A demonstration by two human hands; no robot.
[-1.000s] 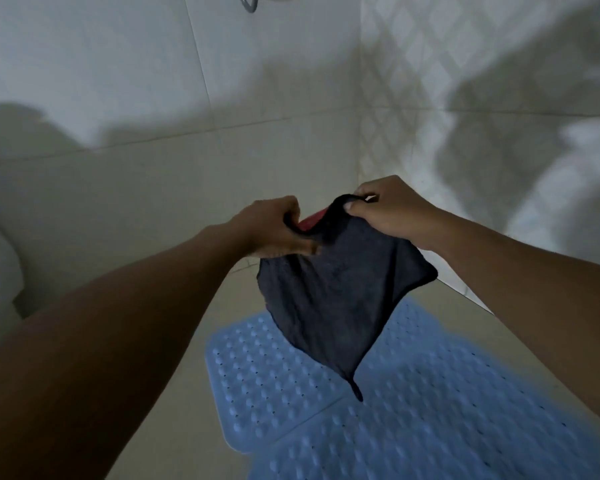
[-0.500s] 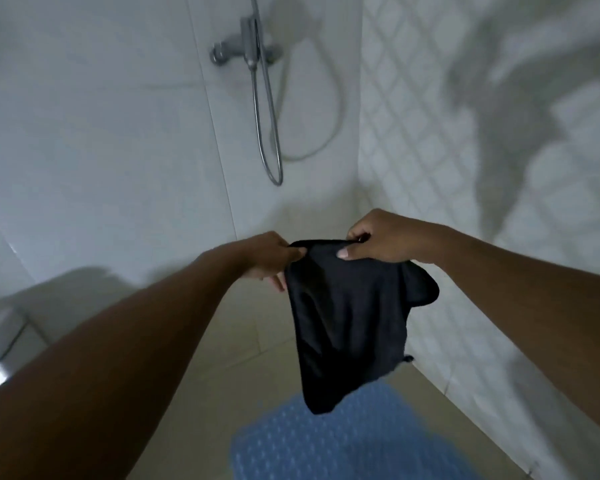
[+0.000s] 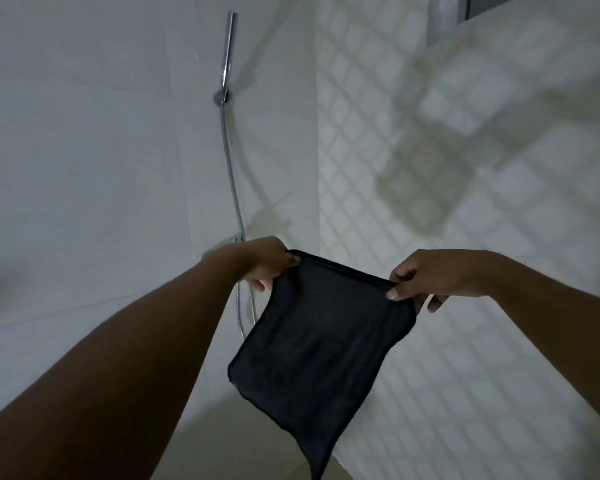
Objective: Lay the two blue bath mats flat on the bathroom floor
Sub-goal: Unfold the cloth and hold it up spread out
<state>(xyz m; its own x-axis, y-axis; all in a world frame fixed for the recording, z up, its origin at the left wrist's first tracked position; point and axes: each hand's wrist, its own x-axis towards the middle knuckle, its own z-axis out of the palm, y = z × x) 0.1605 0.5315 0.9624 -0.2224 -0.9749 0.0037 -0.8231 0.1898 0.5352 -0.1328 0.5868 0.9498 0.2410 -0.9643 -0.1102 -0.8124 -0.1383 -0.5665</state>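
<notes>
A small dark cloth point(image 3: 321, 344) hangs spread in front of me, held up by its top edge. My left hand point(image 3: 265, 263) pinches the cloth's upper left corner. My right hand point(image 3: 430, 277) pinches the upper right corner, thumb on the front face. The cloth's lower corner trails down to the bottom edge of the view. No blue bath mat shows in this frame.
A chrome shower rail and hose point(image 3: 229, 147) run down the white tiled wall behind my left hand. The right wall point(image 3: 430, 202) has diamond-pattern tiles with shadows across it. A strip of beige floor point(image 3: 250, 441) shows at the bottom.
My view has tilted upward, so the blue mat on the floor has left the frame. Both hands have moved apart and stretched the dark cloth flat between them.
</notes>
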